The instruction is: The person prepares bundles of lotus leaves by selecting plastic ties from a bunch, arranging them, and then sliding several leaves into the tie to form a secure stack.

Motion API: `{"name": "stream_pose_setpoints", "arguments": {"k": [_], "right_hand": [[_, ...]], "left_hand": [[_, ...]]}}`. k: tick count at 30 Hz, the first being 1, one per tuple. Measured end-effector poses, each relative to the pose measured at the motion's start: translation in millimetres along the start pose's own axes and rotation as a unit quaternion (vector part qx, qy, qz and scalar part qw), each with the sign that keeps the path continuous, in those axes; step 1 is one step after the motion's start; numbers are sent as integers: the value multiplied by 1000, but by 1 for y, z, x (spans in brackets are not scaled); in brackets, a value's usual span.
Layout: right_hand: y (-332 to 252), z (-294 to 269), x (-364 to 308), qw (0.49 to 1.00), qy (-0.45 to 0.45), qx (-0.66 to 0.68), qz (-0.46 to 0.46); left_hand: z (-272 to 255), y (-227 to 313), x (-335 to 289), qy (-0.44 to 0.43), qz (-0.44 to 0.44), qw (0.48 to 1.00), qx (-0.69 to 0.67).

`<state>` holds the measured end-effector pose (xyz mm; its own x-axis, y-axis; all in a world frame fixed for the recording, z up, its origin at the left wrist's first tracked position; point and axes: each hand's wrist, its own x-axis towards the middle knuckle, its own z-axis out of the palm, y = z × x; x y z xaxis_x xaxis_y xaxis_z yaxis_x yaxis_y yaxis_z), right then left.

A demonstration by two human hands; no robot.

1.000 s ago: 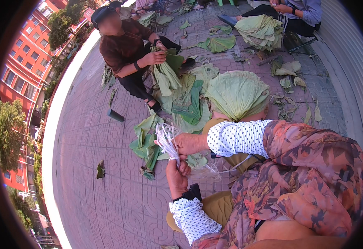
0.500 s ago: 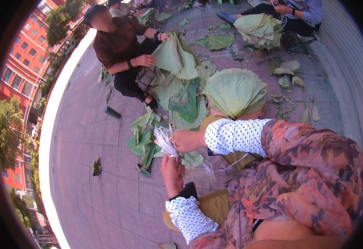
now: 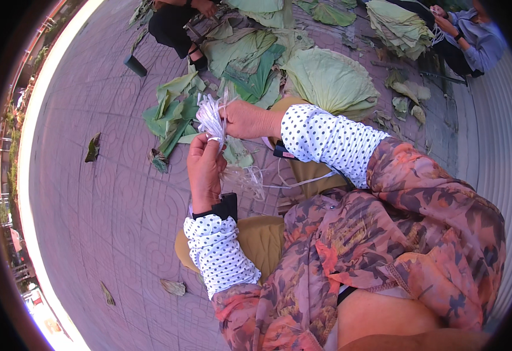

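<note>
A bundle of whitish plastic string [image 3: 211, 117] is held between my two hands, in front of my knees. My left hand [image 3: 204, 167] pinches its lower end between thumb and fingers. Higher up, my right hand [image 3: 245, 119] is closed on the strands at the bundle's right side; its fingertips are partly hidden. Loose clear strands [image 3: 247, 180] hang below my hands, and a thin strand trails right across my knee. Just beyond my right forearm lies a stack of big pale-green leaves [image 3: 333, 82].
Green and dried leaves [image 3: 177, 120] lie scattered on the paving beyond my hands. A dark cylinder [image 3: 135, 65] stands at the far left. One person's legs and hand [image 3: 180, 29] show at the top; another person [image 3: 472, 41] sits far right beside a leaf stack [image 3: 401, 28].
My view has tilted downward, so the scene sits higher in the picture and the person opposite is mostly cut off. Both hands keep hold of the string bundle.
</note>
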<state>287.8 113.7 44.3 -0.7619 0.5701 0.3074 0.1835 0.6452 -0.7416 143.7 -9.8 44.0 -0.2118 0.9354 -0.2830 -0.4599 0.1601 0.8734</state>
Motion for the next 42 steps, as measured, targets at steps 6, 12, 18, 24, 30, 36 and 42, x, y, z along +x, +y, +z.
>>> {"name": "stream_pose_setpoints", "arguments": {"k": [6, 12, 18, 24, 30, 36, 42], "right_hand": [[1, 1, 0, 1000, -1, 7, 1], [2, 2, -1, 999, -19, 26, 23], [16, 9, -6, 998, -64, 0, 12], [-1, -3, -2, 983, -180, 24, 37], [-50, -36, 1, 971, -71, 227, -23], [-54, -53, 5, 988, -52, 134, -47], [-49, -53, 8, 989, -34, 126, -73]], "left_hand": [[1, 3, -6, 5, 16, 1000, 1], [2, 3, -9, 45, 60, 997, -30], [-8, 0, 0, 76, 74, 993, -58], [-6, 13, 3, 136, 97, 984, -69], [16, 19, 1, 163, 86, 982, 36], [37, 34, 3, 151, 71, 985, 39], [37, 35, 7, 145, 62, 987, 33]]}}
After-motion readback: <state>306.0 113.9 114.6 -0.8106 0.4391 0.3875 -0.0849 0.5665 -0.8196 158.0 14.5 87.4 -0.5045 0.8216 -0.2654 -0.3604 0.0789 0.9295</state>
